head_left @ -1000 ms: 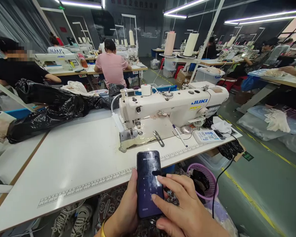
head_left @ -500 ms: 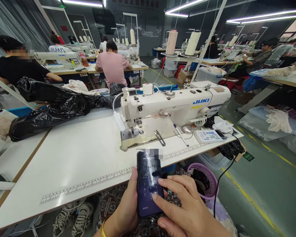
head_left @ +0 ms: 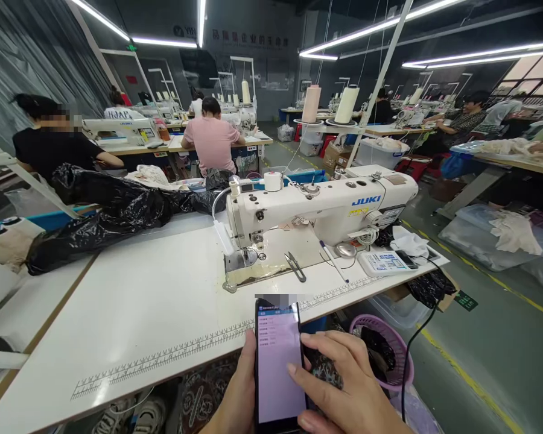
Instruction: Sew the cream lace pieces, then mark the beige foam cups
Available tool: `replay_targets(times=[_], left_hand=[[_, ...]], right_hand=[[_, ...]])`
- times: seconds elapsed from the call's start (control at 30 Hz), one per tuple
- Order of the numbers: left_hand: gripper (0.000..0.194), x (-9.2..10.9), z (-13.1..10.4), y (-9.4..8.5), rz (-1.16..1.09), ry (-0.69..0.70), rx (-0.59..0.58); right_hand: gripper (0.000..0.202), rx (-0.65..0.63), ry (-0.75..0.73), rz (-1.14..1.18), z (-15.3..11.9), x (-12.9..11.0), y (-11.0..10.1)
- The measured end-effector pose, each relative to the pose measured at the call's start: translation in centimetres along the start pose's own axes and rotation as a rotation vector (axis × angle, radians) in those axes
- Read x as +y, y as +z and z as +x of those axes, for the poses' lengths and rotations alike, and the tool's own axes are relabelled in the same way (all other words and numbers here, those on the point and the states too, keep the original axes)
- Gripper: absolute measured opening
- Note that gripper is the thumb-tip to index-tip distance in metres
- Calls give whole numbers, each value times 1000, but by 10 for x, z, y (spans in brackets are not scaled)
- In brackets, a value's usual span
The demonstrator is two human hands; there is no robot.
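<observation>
A smartphone (head_left: 278,367) with a lit, pale lilac screen and several lines of text stands in my left hand (head_left: 239,386), whose thumb lies along its left edge. My right hand (head_left: 344,380) hovers over the phone's right side, fingers spread, with the index fingertip at or just above the glass; I cannot tell if it touches. Just beyond the phone is the white sewing machine (head_left: 317,205) on its table (head_left: 131,313). Thread snips (head_left: 295,267) and a pen (head_left: 335,262) lie in front of the machine arm.
Black plastic bags (head_left: 113,223) lie along the table's left back. A white box (head_left: 384,263) sits at the right end, above a purple basket (head_left: 402,343) on the floor. Thread cones (head_left: 346,105) stand behind the machine. A person in pink (head_left: 212,141) sits further off.
The phone screen has gone from a dark number keypad to a light page with text lines. The view has tilted up a little, so the phone and hands sit lower.
</observation>
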State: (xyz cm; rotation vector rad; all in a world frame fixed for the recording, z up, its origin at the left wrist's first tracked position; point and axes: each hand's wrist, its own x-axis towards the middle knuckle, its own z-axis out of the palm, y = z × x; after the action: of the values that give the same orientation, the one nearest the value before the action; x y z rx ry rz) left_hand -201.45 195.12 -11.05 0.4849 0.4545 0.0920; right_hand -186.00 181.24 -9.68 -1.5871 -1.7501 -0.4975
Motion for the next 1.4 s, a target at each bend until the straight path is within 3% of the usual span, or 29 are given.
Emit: replay_targets(times=[0.1, 0.2, 0.3, 0.5, 0.83, 1.03, 1.23, 1.4], left_hand=[[86, 2, 0, -2, 3, 3, -56], [93, 5, 0, 0, 22, -29, -84], [93, 7, 1, 1, 4, -44, -107], [81, 8, 2, -1, -117, -29, -90], [89, 7, 2, 5, -141, -47, -66], [93, -2, 6, -4, -87, -55, 1], [73, -6, 7, -8, -69, 63, -3], [72, -8, 7, -8, -92, 71, -3]], right_hand=[[38, 31, 10, -51, -17, 4, 8], [50, -19, 37, -102, -28, 3, 12], [51, -111, 83, -110, -30, -1, 12], [65, -168, 36, -106, -24, -7, 17], [57, -180, 78, -48, -24, -10, 20], [53, -28, 45, -49, -16, -2, 18], [40, -36, -31, -78, 15, 5, -1], [16, 40, 131, -38, 28, 2, -20]])
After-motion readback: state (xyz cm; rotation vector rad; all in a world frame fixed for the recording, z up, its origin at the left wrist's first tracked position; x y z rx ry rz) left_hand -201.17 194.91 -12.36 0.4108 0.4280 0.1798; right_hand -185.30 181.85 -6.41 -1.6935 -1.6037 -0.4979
